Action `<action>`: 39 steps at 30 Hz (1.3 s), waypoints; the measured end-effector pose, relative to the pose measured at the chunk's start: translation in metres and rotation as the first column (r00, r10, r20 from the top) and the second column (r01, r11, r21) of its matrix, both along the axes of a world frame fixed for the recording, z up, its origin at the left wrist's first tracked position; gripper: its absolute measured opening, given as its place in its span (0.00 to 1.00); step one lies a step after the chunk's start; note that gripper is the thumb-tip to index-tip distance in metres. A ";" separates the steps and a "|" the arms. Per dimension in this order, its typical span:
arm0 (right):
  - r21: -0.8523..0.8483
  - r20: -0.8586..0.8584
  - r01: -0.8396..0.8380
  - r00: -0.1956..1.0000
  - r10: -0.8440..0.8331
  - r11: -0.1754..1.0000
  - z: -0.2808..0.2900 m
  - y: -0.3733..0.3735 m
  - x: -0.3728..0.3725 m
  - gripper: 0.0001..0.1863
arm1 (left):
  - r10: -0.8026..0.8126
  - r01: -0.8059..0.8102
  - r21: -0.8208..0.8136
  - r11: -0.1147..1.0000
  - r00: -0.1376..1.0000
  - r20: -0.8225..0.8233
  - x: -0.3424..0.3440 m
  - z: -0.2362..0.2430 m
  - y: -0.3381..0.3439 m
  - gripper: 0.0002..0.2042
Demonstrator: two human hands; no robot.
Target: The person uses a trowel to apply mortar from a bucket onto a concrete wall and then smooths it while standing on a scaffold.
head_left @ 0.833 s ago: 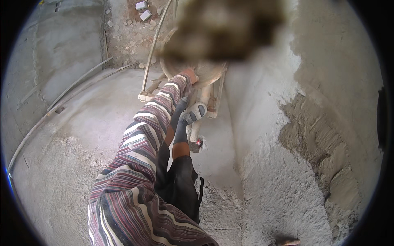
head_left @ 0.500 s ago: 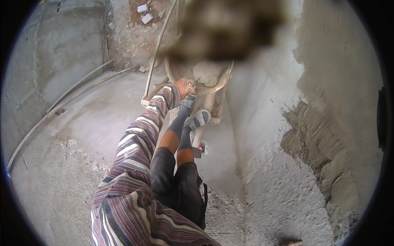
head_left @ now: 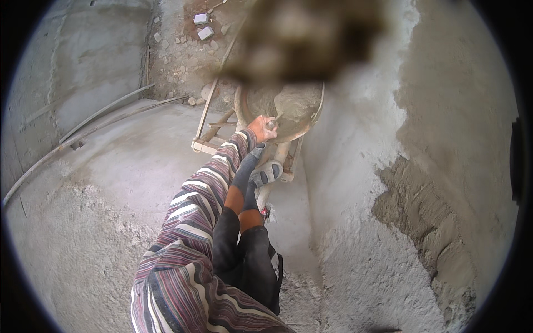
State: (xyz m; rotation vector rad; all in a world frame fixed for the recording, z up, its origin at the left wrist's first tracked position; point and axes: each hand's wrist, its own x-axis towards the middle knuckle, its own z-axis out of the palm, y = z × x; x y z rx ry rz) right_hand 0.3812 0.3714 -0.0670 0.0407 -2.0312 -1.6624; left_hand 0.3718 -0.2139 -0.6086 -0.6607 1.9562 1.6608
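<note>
My left hand (head_left: 263, 129), at the end of a striped sleeve, is closed around a small handle at the near rim of a round basin (head_left: 300, 133). The tool looks like a trowel; its far end is hidden against wet grey mortar (head_left: 298, 104) heaped in the basin. The basin rests on a wooden stand (head_left: 206, 145) beyond my feet. My right hand does not show; only a dark sliver sits at the lower edge. A blurred brown shape (head_left: 305, 39) close to the camera covers the basin's far side.
On the right rises a wall (head_left: 355, 244), partly coated with rough, wet plaster (head_left: 427, 216). A long bent pole (head_left: 50, 155) lies along the left wall. Beyond it are rubble and two pale blocks (head_left: 203, 26). My sandalled foot (head_left: 267, 173) is near the stand.
The view has shifted, and more of the basin and its mortar shows. My left hand stays closed on the handle, now a little farther right and lower in the picture.
</note>
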 end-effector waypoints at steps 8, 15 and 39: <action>-0.144 -0.067 -0.102 0.993 0.093 0.984 -0.022 0.019 -0.025 0.39 | 0.251 -0.250 0.031 0.968 0.967 -0.054 0.031 0.086 0.011 0.03; -0.117 -0.058 -0.052 0.997 0.046 0.992 -0.001 0.019 -0.002 0.40 | 0.374 -0.423 -0.583 0.693 0.903 -0.210 0.056 0.193 0.188 0.12; -0.287 -0.014 0.007 1.000 -0.011 0.958 -0.013 -0.008 -0.003 0.39 | -0.573 0.717 -0.683 0.138 0.620 0.536 -0.090 0.098 -0.047 0.11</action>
